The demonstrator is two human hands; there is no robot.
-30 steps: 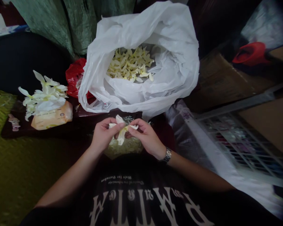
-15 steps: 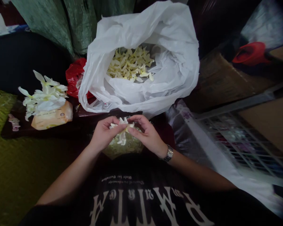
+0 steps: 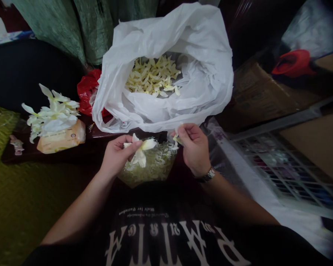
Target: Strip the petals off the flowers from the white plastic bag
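Observation:
My left hand (image 3: 118,153) pinches a white flower (image 3: 141,150) with a yellow centre between thumb and fingers. To its right, my right hand (image 3: 194,147) is closed on a small pale piece that is too small to name. Below and between both hands sits a clear container (image 3: 147,171) filled with pale yellow-green bits. Beyond the hands, a large white plastic bag (image 3: 166,31) lies open, with a heap of pale yellow-white flowers (image 3: 152,74) inside it.
At the left, more white flowers (image 3: 54,107) rest on an orange tissue pack (image 3: 62,138). A red plastic bag (image 3: 87,92) is beside the white bag. A cardboard box (image 3: 258,88), a red object (image 3: 294,63) and a wire rack (image 3: 291,173) are at the right.
My hands, which were together at the flower, have parted. My right hand has moved right with a small pale piece, while my left hand still holds the flower. More of the container shows.

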